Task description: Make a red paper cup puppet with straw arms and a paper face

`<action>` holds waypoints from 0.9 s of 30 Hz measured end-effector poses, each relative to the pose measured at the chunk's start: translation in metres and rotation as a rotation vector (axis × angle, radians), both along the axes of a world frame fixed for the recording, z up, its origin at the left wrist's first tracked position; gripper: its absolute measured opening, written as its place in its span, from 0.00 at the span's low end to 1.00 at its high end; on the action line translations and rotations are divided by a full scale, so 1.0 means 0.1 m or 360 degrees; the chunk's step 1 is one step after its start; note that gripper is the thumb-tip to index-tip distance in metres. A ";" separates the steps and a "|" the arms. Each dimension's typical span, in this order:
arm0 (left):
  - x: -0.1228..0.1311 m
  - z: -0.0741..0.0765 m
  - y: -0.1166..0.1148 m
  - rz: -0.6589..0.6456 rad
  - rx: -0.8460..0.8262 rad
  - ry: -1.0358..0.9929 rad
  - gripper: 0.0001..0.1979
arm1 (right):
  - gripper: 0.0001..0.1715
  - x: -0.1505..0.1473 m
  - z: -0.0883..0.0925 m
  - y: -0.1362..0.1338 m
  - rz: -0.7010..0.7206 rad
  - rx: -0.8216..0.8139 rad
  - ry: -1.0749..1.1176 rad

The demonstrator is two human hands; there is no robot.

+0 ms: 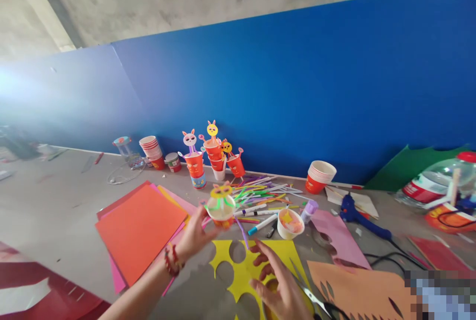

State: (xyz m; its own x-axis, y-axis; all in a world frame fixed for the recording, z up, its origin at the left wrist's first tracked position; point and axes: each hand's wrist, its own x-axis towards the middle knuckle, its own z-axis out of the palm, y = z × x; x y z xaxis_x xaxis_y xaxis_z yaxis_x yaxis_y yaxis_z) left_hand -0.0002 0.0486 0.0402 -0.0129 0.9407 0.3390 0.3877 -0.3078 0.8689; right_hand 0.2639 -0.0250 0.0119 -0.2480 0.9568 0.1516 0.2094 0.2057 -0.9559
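Note:
My left hand (197,236) is closed around a red and white paper cup (222,220). A yellow rabbit-eared paper head (221,191) and green strips rise from the cup, slightly blurred. My right hand (277,280) has its fingers apart and holds nothing visible. Below it lies a yellow sheet (241,275) with round holes cut out. Scissors (312,296) rest beside that hand on the right. A purple straw (241,233) slants between the two hands. Behind the held cup stand decorated cups (194,165) with paper animal heads on top.
Coloured straws (260,191) and markers (263,224) lie across the middle. A white tub (290,225) holds paper cutouts. A blue glue gun (366,223) trails its cord at right. Orange sheets (141,231) are stacked at left. Cup stacks (316,181) stand near the blue panel (297,87).

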 end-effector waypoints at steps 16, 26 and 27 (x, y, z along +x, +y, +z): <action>-0.51 -0.23 0.62 0.0340 0.0041 -0.0193 0.25 | 0.19 0.06 0.05 0.10 0.0099 0.0073 -0.0183; -0.79 0.31 0.72 0.0502 0.0347 -0.0311 0.27 | 0.20 0.06 0.01 0.11 0.0093 0.0026 -0.0254; -0.77 0.32 0.72 0.0480 0.0335 -0.0307 0.27 | 0.20 0.06 -0.01 0.12 0.0102 0.0028 -0.0251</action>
State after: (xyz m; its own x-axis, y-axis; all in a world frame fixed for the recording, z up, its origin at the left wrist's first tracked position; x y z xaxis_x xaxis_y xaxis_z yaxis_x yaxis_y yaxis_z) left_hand -0.0769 0.1206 0.0718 -0.3595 0.7953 0.4881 0.3237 -0.3843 0.8646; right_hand 0.2703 -0.0134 0.0111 -0.3302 0.9359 0.1223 0.3424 0.2395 -0.9085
